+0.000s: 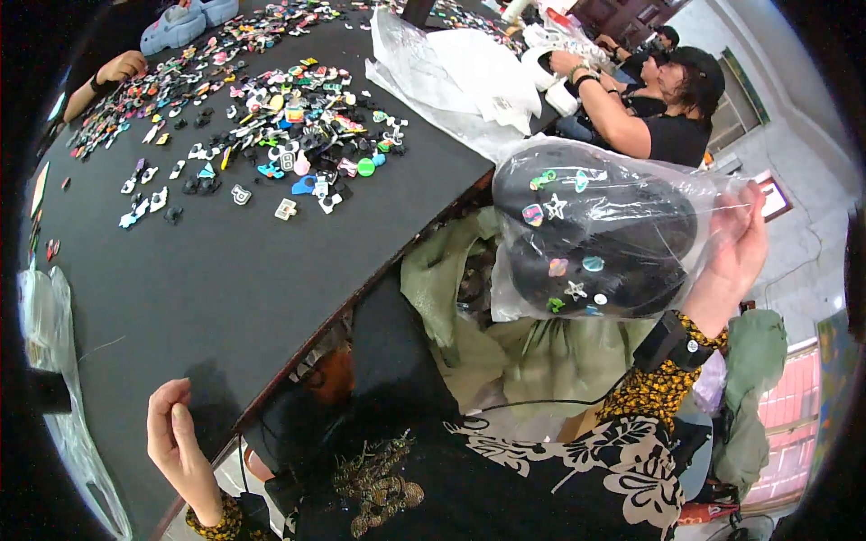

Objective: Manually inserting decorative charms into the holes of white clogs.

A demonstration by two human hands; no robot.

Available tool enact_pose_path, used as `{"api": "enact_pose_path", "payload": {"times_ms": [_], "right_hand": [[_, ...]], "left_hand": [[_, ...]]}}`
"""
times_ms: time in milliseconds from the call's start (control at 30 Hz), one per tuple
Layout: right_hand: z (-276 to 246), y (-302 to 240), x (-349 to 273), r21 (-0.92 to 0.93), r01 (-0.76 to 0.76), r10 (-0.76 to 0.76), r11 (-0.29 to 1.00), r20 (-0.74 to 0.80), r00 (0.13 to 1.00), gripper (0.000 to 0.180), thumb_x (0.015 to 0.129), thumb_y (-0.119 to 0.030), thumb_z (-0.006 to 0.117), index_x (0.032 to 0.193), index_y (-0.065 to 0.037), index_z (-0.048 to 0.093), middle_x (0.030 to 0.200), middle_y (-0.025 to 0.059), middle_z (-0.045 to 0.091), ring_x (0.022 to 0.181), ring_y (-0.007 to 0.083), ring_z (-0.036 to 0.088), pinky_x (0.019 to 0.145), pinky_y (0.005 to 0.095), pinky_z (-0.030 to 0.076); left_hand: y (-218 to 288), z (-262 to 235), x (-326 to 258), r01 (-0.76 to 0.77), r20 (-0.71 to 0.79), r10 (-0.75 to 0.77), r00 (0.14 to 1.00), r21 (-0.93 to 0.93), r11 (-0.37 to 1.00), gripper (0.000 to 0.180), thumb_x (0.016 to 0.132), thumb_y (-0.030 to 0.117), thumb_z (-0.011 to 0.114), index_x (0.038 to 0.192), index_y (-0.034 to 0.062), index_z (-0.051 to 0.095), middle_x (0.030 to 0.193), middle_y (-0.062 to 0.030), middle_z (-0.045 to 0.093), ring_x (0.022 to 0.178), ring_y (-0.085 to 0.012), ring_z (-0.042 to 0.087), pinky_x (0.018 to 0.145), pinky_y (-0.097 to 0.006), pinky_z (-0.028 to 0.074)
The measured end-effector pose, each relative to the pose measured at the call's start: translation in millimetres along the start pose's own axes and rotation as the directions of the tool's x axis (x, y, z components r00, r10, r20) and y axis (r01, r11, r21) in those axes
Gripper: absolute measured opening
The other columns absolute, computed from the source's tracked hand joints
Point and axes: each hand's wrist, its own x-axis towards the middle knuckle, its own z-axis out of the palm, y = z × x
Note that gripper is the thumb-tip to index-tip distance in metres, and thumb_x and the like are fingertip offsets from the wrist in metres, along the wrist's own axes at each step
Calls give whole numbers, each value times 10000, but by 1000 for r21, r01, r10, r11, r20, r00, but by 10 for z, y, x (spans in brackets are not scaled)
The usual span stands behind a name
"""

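My right hand [735, 248] grips one end of a clear plastic bag [708, 194], raised off the table's right edge. Inside lies a pair of black clogs [622, 212], dotted with small charms such as stars, shells and seahorse shapes. Fingers on that side are partly covered by the film. My left hand [185, 442] hovers by the near table edge, loosely curled, thumb apart from the fingers, and nothing shows in it. Heaps of colourful shoe charms [293, 122] are spread over the black tabletop [244, 288].
White plastic sheeting [460, 77] lies at the table's far right corner. A folded clear bag [50, 325] rests at the left rim. Below the held bag is a green sack [541, 361]. A co-worker's hand [122, 65], blue clogs [176, 27] and seated people [672, 108] are farther off.
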Motion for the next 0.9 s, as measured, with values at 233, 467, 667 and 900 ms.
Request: {"api": "enact_pose_path", "payload": {"times_ms": [233,467,667,900], "right_hand": [[819,-215,275,328,-232,28,916,524,851,242,942,-49,539,1123,105,492,863,117,582,733,231,551,776,370,483],[1632,196,365,530,-509,190,678,543,818,195,766,100,554,952,101,498,854,165,563,791,279,573,752,447,517],[1796,1195,468,205,-311,154,928,548,822,94,920,-56,557,941,35,572,883,150,607,802,243,613,767,356,537],[1809,1694,287,360,-689,448,629,556,700,179,965,-136,538,1031,29,564,896,116,639,832,261,635,819,397,540]], "left_hand": [[517,357,72,161,383,-23,923,-333,929,281,916,5,490,1185,-51,550,1131,-97,605,1041,-155,571,919,-283,446],[513,1113,231,600,751,209,626,-636,486,686,936,287,621,1461,13,274,1421,-127,440,1261,-212,465,1039,-374,397],[752,1288,284,636,660,184,728,-751,178,700,894,293,679,1432,15,328,1395,-80,477,1256,-201,463,1067,-388,359],[854,932,506,515,528,-54,847,-793,327,460,907,188,657,1289,-2,483,1210,-73,597,1086,-175,572,956,-361,455]]}}
